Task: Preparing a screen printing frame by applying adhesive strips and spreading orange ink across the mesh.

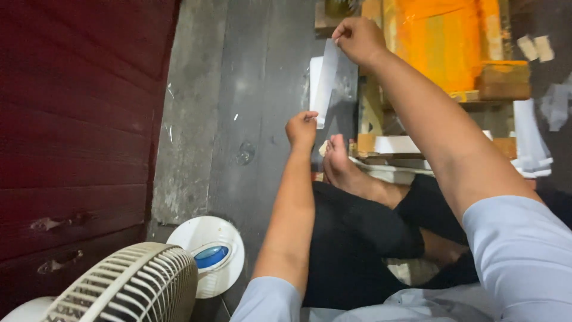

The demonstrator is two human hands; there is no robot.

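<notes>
A narrow white paper strip (325, 80) hangs stretched between my two hands above the dark floor. My right hand (359, 39) pinches its upper end at the top of the view. My left hand (302, 129) pinches its lower end, just in front of my bare foot (339, 164). I sit cross-legged in black trousers and light grey sleeves.
An orange-stained wooden frame (444, 42) stands ahead on the right, with white paper pieces (530, 140) stacked beside it. A white electric fan (131, 286) with a round base (208, 253) sits at bottom left. A dark red wooden wall (77, 119) runs along the left.
</notes>
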